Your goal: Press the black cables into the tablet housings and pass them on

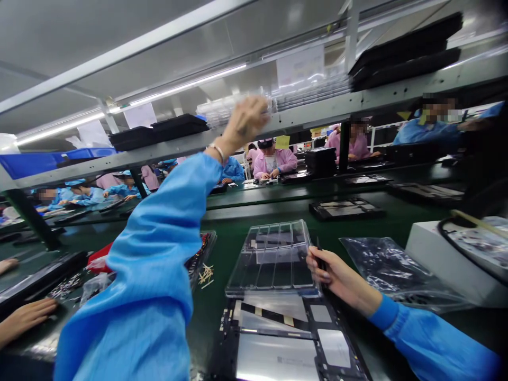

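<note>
Left hand (246, 120): raised in a blue sleeve to the overhead shelf (357, 100), fingers on a stack of clear plastic trays (230, 108); motion blur hides whether they are closed on it or only touching.
Right hand (331, 272): low on the green bench (230, 233), pinching a thin dark tool (319, 254) and resting against the right edge of the clear compartment tray (273, 259).
Compartment tray: transparent, divided into rectangular cells, lying flat and overlapping the top edge of the opened tablet; a few cells near its far end hold flat grey pieces, the near cells look see-through.
Opened tablet (281, 338): back removed, silver battery panels and dark frame exposed, nearest the camera.
Plastic bag (392, 272): clear, crumpled, right of the tray; contents too dark to tell.
White box (448, 254): far right, with a black cable looped on top.
Shelf load: black trays (405, 50) stacked at right, a further black tray at left beside the clear stack.
Neighbour's hand (26, 317): at the left edge, resting on the bench.
Small sticks (206, 275): loose pale pieces scattered left of the tray.
</note>
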The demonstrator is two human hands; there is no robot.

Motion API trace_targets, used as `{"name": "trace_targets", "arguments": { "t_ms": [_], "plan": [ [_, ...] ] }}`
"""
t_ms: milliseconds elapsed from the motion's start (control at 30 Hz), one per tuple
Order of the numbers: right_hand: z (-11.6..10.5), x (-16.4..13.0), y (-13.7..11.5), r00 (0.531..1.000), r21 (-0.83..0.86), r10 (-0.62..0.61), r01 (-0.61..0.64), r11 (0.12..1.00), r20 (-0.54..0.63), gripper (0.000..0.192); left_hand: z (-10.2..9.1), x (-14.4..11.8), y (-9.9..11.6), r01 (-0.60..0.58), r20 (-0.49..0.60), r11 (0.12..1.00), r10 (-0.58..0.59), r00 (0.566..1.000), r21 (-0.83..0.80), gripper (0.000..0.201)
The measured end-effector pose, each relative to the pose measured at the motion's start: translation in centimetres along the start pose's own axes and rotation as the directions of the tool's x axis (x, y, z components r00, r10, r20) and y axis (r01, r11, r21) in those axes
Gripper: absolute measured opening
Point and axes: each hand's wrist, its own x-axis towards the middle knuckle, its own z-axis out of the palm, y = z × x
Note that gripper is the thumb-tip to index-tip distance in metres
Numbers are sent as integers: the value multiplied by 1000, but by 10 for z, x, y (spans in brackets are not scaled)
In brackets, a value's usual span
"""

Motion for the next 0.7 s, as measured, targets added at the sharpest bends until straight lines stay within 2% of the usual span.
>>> {"name": "trace_targets", "arguments": {
  "t_ms": [33, 67, 100, 167, 200, 267, 367, 433, 533, 633, 700],
  "plan": [
    [0, 0, 0, 1000, 7, -6, 6, 1000, -6, 50, 1, -25, 27, -141, 76, 988, 146, 986, -63, 33],
    [-1, 0, 0, 1000, 13, -11, 12, 1000, -15, 50, 3, -54, 53, -324, 188, 923, 362, 913, -208, 33],
    [-1, 1, 0, 1000, 20, -17, 17, 1000, -26, 50, 3, -88, 78, -405, 229, 870, 470, 852, -280, 37],
    [-3, 2, 1, 998, 36, -30, 32, 999, -54, 51, 3, -157, 118, -469, 256, 805, 570, 781, -362, 53],
    [-4, 2, 2, 997, 43, -36, 39, 998, -69, 51, 3, -189, 133, -462, 269, 795, 580, 769, -393, 61],
    [-5, 3, 3, 995, 48, -40, 45, 998, -90, 52, 4, -239, 151, -402, 297, 841, 513, 806, -361, 58],
    [-7, 4, 3, 994, 31, -36, 39, 999, -100, 51, 10, -279, 159, -277, 337, 930, 349, 875, -243, 42],
    [-7, 3, 1, 994, 7, -37, 38, 999, -99, 50, 16, -288, 156, -210, 343, 964, 254, 904, -161, 36],
    [0, -2, -3, 996, -50, -28, 24, 998, -90, 47, 16, -291, 142, -178, 326, 979, 202, 924, -102, 24],
    [11, -9, -5, 996, -143, -23, 11, 990, -84, 52, -2, -294, 121, -163, 271, 983, 179, 946, -80, 22],
    [14, -11, -4, 997, -198, -21, 5, 980, -80, 55, -25, -301, 106, -118, 161, 992, 124, 979, -48, 26]
  ]
}}
